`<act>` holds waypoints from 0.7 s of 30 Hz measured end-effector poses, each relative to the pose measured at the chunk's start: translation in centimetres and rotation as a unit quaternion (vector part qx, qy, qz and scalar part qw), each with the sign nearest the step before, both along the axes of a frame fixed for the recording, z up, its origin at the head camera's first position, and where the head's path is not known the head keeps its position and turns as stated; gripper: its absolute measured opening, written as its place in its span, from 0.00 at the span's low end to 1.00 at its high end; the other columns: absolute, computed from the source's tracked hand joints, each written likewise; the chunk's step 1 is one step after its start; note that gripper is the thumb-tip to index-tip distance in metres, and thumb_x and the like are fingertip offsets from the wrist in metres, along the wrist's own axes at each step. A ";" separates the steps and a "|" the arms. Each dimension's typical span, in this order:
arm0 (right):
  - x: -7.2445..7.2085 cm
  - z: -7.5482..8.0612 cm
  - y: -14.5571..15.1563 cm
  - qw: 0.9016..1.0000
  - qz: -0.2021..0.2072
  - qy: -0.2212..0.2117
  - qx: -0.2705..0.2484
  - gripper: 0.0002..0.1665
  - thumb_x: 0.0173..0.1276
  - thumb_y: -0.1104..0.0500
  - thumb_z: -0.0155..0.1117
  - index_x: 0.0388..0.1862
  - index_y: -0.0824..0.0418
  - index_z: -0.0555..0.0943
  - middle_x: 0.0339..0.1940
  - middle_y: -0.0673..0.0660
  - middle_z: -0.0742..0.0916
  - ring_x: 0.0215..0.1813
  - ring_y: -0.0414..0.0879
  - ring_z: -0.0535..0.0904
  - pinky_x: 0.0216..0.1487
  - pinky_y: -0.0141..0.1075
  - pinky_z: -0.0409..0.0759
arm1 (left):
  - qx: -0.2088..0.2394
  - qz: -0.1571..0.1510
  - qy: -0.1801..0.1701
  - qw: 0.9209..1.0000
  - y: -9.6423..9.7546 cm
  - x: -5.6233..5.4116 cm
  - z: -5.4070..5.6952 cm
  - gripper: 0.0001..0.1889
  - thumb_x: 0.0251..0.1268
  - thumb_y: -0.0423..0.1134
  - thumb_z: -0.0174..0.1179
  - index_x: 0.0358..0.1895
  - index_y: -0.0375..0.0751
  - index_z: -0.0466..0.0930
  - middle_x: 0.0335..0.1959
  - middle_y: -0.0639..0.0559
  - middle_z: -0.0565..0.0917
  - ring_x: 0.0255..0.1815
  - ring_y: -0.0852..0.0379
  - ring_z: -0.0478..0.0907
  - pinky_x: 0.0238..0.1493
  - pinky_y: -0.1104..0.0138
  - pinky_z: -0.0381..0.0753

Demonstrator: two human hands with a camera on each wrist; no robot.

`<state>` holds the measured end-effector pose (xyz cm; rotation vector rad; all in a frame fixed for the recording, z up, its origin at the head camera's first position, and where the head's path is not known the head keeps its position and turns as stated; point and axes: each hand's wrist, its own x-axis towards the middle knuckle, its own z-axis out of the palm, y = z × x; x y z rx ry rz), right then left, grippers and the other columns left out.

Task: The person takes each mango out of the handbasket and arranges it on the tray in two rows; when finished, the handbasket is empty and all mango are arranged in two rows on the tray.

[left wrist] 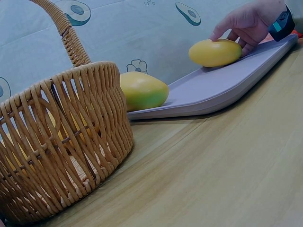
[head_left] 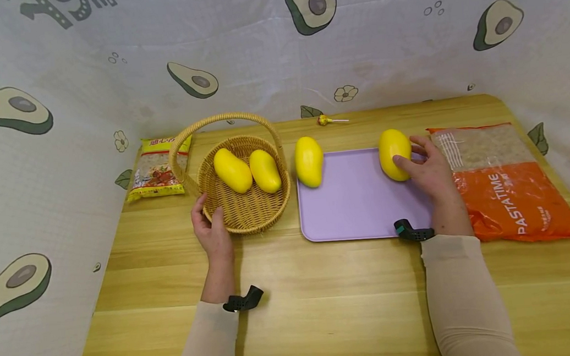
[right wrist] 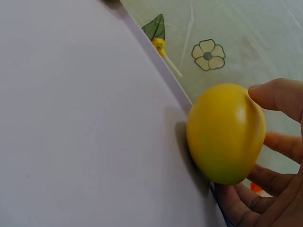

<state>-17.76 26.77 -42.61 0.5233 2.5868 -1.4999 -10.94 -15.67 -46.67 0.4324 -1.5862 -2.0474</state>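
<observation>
My right hand holds a yellow mango at the far right part of a lilac tray. The thumb presses on the mango in the right wrist view, with the fingers around its other side. My left hand grips the near left rim of a round wicker basket with a tall handle. Two mangoes lie in the basket, a left one and a right one. Another mango lies over the tray's far left corner, beside the basket.
An orange PASTATIME bag lies right of the tray, close to my right hand. A yellow food packet lies behind the basket on the left. A lollipop lies near the table's back edge, before the avocado-print cloth.
</observation>
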 end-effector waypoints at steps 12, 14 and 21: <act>0.2 1.5 -0.5 0.998 -0.042 0.048 -0.003 0.44 0.73 0.43 0.64 0.83 0.41 0.57 0.84 0.54 0.63 0.82 0.55 0.59 0.79 0.49 0.64 | 0.008 0.001 0.008 1.000 0.0 -0.1 0.0 0.22 0.68 0.24 0.50 0.64 0.36 0.72 0.71 0.46 0.69 0.76 0.53 0.64 0.70 0.65 0.67; 0.5 2.2 -0.8 0.996 -0.049 0.071 0.003 0.42 0.73 0.44 0.64 0.82 0.41 0.59 0.83 0.51 0.64 0.83 0.52 0.58 0.81 0.46 0.61 | 0.008 0.001 0.008 1.000 0.0 -0.1 -0.1 0.22 0.68 0.24 0.50 0.64 0.37 0.72 0.72 0.45 0.69 0.76 0.52 0.64 0.69 0.67 0.68; 1.9 5.2 -3.0 0.992 -0.022 0.127 0.015 0.39 0.73 0.49 0.65 0.80 0.40 0.63 0.81 0.49 0.68 0.83 0.47 0.58 0.82 0.42 0.57 | 0.005 -0.005 0.000 1.000 -0.1 -0.1 -0.2 0.22 0.68 0.25 0.51 0.64 0.40 0.72 0.72 0.45 0.68 0.76 0.50 0.65 0.65 0.72 0.70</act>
